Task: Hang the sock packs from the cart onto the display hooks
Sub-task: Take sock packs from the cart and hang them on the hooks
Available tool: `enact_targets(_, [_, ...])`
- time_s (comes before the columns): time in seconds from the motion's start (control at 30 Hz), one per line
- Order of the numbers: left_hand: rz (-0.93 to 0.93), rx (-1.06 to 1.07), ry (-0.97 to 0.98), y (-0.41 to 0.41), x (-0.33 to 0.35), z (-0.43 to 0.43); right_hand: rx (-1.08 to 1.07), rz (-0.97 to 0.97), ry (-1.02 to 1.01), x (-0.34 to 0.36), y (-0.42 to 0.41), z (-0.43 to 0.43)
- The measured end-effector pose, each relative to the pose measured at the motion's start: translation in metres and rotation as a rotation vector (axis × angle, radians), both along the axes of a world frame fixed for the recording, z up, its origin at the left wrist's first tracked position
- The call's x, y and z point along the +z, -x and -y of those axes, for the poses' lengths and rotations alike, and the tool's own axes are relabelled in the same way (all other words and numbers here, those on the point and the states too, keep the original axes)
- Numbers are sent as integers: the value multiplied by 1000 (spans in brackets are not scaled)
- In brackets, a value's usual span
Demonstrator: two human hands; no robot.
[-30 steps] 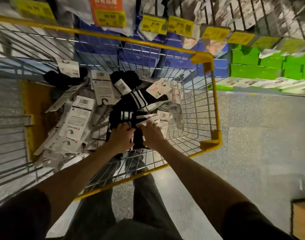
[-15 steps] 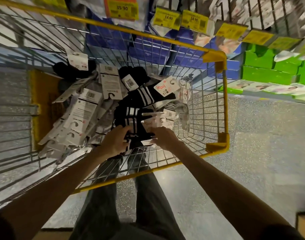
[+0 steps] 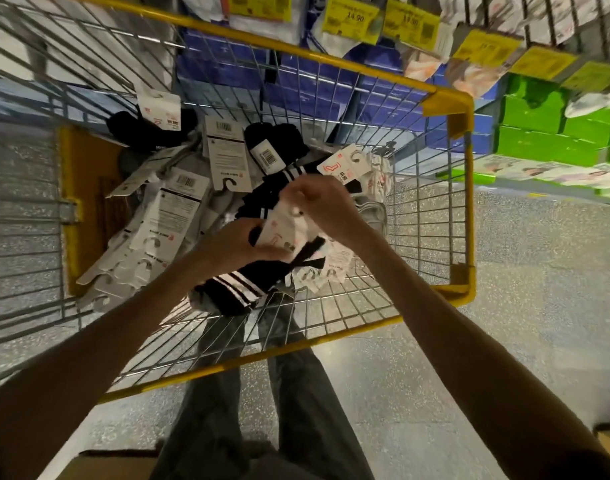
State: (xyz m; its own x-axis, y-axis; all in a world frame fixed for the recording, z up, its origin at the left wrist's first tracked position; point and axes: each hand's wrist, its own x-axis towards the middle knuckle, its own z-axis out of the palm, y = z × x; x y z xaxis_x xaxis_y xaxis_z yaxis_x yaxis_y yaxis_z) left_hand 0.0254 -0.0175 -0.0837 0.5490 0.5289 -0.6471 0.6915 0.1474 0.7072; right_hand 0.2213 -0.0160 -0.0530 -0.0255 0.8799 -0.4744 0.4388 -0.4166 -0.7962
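Note:
A black sock pack with white stripes (image 3: pixel 243 289) and a white card header is lifted above the wire cart (image 3: pixel 331 65). My left hand (image 3: pixel 234 242) grips the pack at its middle. My right hand (image 3: pixel 326 207) pinches the top of the white card. More sock packs (image 3: pixel 179 216) lie piled in the cart, some black with stripes, several with white and grey cards. Display hooks (image 3: pixel 538 19) with hanging packs run along the top right.
Yellow price tags (image 3: pixel 352 19) hang along the shelf edge above the cart. Blue boxes (image 3: pixel 314 88) and green boxes (image 3: pixel 552 133) fill the lower shelves. Speckled floor (image 3: pixel 538 271) lies to the right. My legs stand under the cart's near rim.
Both hands have risen out of the pile with a striped black sock pack. The right hand moved up to the card's top. The camera moved closer to the cart.

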Motion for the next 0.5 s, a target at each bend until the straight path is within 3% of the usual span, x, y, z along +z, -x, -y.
enact_targets(0.1, [131, 307, 161, 7, -17, -5, -376, 53, 131, -48, -17, -4])
enact_targets(0.2, [206, 594, 254, 14, -29, 0, -361, 209, 365, -89, -24, 27])
enact_targets(0.3, [185, 649, 240, 20, -37, 9, -253, 342, 468, -109, -18, 67])
enact_targets(0.4, [175, 670, 249, 19, -37, 14, -326, 318, 532, -111, -9, 84])
enact_targets(0.5, [163, 677, 253, 16, -37, 13, -330, 413, 542, -108, -9, 86])
